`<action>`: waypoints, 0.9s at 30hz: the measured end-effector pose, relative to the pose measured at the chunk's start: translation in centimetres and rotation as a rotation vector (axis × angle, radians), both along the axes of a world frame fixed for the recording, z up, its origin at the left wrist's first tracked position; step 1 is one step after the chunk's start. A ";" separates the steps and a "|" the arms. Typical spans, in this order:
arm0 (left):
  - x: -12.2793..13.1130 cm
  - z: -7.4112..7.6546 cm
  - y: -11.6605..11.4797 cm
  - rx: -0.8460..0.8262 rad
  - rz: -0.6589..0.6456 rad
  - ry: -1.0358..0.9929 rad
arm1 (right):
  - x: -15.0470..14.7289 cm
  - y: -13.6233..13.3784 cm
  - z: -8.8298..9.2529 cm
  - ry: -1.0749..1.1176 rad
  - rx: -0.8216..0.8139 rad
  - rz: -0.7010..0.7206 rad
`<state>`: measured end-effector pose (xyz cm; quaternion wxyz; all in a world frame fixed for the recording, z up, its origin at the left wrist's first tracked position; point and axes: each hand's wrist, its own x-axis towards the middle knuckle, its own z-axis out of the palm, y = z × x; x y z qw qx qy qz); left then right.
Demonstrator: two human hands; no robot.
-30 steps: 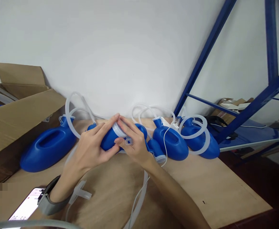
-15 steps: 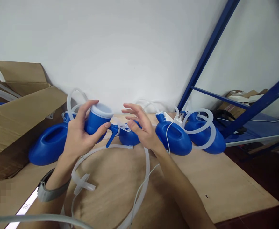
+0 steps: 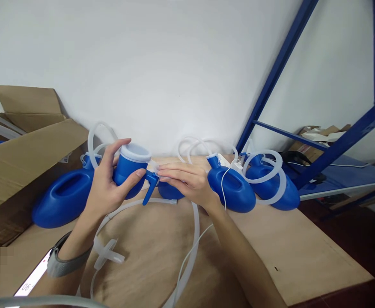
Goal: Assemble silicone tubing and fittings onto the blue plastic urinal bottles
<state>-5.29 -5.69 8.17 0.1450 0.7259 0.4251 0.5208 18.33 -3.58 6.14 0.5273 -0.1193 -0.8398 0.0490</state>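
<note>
My left hand (image 3: 110, 188) is wrapped around a blue plastic cup (image 3: 130, 173) with a whitish rim and a blue side handle (image 3: 151, 188), held upright above the table. Beside the cup, my right hand (image 3: 189, 182) has its fingers pressed together on a small translucent plastic piece (image 3: 154, 165) near the handle. Most of that piece is hidden by the fingers. Behind the right hand, a blue bottle (image 3: 168, 191) is partly covered. Below the cup, a clear hose (image 3: 126, 209) curves over the tabletop to a translucent cross-shaped connector (image 3: 106, 253).
Blue bottles with coiled clear hoses stand along the wall: one at left (image 3: 63, 196), two at right, the nearer bottle (image 3: 231, 188) and the farther bottle (image 3: 274, 186). A cardboard box (image 3: 30, 164) sits at left. A blue metal rack (image 3: 277, 72) rises at right. A white cable (image 3: 194, 246) crosses the table.
My right hand has closed its spread fingers and moved slightly left and down onto the translucent piece by the cup. The left hand still holds the cup. The view has shifted slightly.
</note>
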 end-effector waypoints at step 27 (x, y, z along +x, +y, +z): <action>0.7 0.0 -1.1 0.038 0.035 0.002 | -2.0 0.2 -1.0 0.258 -0.819 0.355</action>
